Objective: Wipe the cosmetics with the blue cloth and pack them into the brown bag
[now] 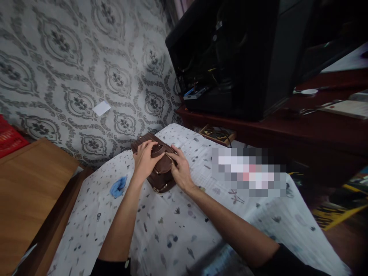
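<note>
A small brown leather bag [161, 175] with brass fittings lies on a surface covered by a white patterned cloth [178, 226]. My left hand [143, 159] rests on the bag's left side with its fingers curled over the top edge. On the bag's right side, my right hand [180, 168] pinches the front flap between thumb and fingers. Both hands press on the bag together.
A crumpled blue cloth [118, 186] lies left of the bag. A wooden board [25, 191] stands at the left. Behind are a patterned wall, a dark open computer case [230, 57] on a red-brown desk [301, 130], and a white slip of paper [101, 108].
</note>
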Demonstrator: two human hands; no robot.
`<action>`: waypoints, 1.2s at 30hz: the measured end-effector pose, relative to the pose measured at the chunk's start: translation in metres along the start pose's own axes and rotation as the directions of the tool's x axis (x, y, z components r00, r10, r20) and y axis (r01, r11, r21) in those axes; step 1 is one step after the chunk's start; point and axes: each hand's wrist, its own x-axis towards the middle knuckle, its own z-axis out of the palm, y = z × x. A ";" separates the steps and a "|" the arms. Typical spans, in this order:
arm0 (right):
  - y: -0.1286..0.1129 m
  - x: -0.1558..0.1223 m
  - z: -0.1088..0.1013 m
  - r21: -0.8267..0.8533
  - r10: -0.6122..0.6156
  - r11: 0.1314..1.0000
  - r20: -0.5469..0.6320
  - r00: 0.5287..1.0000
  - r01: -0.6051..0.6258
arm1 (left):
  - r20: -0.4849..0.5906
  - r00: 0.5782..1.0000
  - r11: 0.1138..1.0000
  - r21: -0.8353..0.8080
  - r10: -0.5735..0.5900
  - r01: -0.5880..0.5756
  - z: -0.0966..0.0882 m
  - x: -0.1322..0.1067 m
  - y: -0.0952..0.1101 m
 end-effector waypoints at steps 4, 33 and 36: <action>-0.001 0.007 -0.003 0.095 0.039 0.995 -0.078 0.996 -0.032 | 0.027 0.999 0.999 0.023 0.031 -0.032 -0.004 -0.004 -0.002; 0.013 -0.013 0.016 0.019 0.201 0.979 0.002 0.980 -0.201 | -0.062 0.996 0.962 0.270 0.065 -0.046 -0.008 0.024 0.021; 0.013 -0.013 0.015 0.013 0.213 0.977 0.017 0.977 -0.213 | -0.120 0.993 0.986 0.163 -0.007 0.027 -0.003 0.032 0.016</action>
